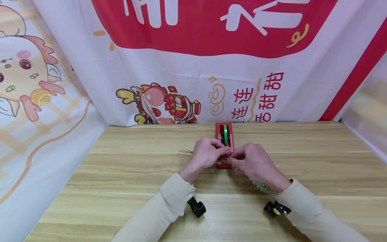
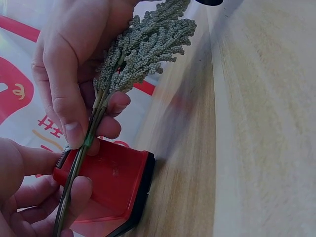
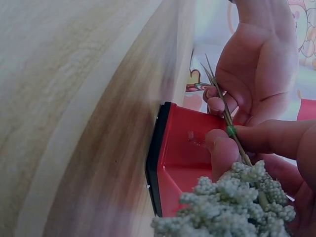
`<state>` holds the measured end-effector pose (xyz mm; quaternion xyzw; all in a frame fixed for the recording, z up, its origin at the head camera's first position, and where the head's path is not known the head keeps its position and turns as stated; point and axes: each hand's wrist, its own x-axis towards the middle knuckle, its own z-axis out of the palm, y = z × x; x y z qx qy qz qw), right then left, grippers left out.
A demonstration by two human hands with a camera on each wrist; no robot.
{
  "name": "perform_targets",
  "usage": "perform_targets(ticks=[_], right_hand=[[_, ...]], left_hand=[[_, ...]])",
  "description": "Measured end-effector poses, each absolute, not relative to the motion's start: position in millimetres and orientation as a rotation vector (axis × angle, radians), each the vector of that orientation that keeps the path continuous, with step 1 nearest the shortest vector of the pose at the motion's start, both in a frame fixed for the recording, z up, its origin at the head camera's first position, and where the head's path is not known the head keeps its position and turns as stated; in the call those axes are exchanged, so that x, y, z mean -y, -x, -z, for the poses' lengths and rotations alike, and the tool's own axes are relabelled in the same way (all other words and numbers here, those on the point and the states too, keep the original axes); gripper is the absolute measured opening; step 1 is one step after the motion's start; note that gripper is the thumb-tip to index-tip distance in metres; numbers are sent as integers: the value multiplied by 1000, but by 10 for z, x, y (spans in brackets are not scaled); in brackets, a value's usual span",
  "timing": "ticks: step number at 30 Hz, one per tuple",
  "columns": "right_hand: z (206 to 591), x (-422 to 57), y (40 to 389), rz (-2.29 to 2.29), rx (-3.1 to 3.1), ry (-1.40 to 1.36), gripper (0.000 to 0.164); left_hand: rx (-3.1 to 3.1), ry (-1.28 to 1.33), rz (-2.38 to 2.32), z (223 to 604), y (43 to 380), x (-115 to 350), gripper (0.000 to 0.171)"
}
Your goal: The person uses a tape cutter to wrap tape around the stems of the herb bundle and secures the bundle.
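Note:
A small bundle of stems (image 2: 74, 170) with grey-green grainy flower heads (image 2: 148, 47) lies across the front of a red tape dispenser (image 1: 224, 164). Green tape (image 3: 230, 131) wraps the stems partway along. My right hand (image 1: 257, 163) pinches the bundle between thumb and fingers at this band, the flower heads under its palm side. To its left, my left hand (image 1: 207, 153) grips the bare stems between thumb and fingers, fingertips right at the dispenser's toothed cutter (image 2: 63, 157). Thin stem ends (image 1: 185, 152) stick out left past that hand. A green tape roll (image 1: 225, 134) sits in the dispenser.
The dispenser stands on a wood-grain table (image 1: 136, 174), close to its back edge. Behind hangs a white cloth (image 1: 99, 67) with red print, and cloth panels flank both sides. Black wrist devices (image 1: 198, 207) are strapped by both beige sleeves (image 1: 163, 205).

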<state>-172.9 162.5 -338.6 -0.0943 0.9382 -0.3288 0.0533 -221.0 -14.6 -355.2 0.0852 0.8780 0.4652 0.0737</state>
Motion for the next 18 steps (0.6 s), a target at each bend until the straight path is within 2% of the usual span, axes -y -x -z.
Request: perform_targets(ticks=[18], right_hand=[[3306, -1702, 1693, 1035, -2777, 379, 11]], left_hand=[[-2638, -221, -1372, 3528, 2202, 161, 18]])
